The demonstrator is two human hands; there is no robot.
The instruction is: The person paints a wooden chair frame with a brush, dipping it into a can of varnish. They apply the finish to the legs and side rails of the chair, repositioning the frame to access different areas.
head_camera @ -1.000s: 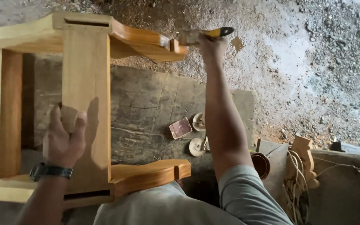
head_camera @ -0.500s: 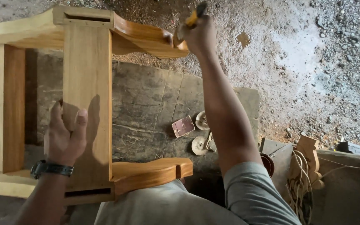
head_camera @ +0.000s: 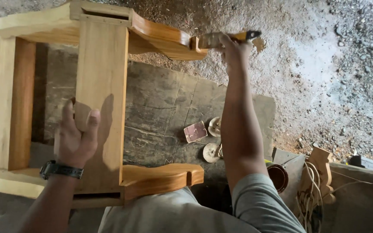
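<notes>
Paintbrush, yellow-handled, is pinched in my right hand's grip, its bristles touching the curved end of the wooden frame at the far edge of the dark board. My left hand's grip clasps the frame's middle slat. Sandpaper block lies near the board's right edge.

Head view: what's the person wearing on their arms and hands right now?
Both hands are bare, no gloves. The left hand has a dark wristwatch with a black strap on the wrist. The right hand wears nothing, and the forearm is bare up to a short grey sleeve at the upper arm.
</notes>
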